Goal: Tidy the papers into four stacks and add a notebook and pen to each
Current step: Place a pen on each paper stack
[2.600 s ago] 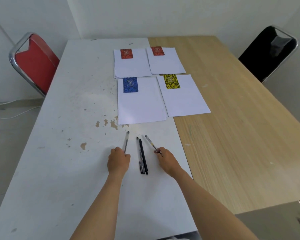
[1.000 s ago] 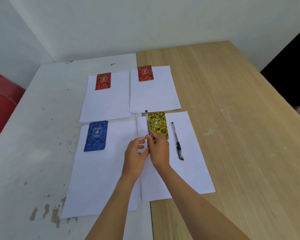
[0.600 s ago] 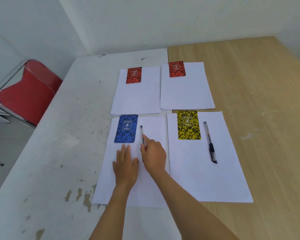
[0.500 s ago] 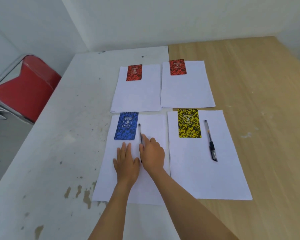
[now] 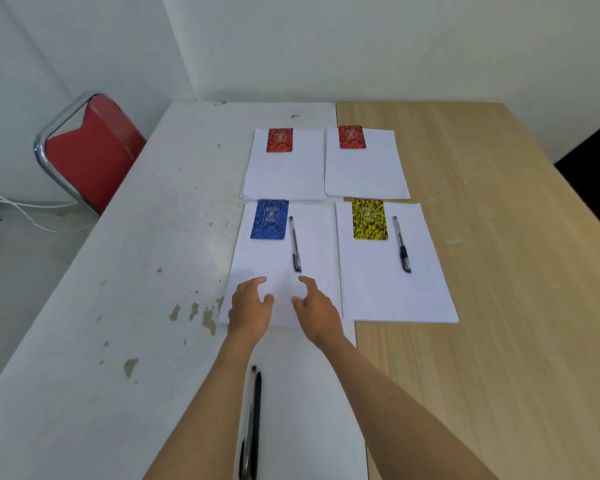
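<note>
Hands first: our left hand (image 5: 249, 308) and right hand (image 5: 317, 311), fingers loosely spread and holding nothing, sit over the lower edge of the centre paper stack (image 5: 281, 268). On it we log a blue notebook (image 5: 270, 219) and a pen (image 5: 294, 244). Right stack (image 5: 392, 289): yellow notebook (image 5: 369, 219), pen (image 5: 401, 244). Upper stacks: red notebooks (image 5: 280, 140) only. Two spare pens (image 5: 252, 424) lie bottom centre.

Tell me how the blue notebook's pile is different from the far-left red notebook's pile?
The blue notebook pile has a pen lying beside the notebook; the far-left red notebook pile has no pen. The blue pile lies nearer, with the left hand and right hand at its near edge; the red pile lies behind it, untouched. Both are white paper with a notebook at the top.
</note>
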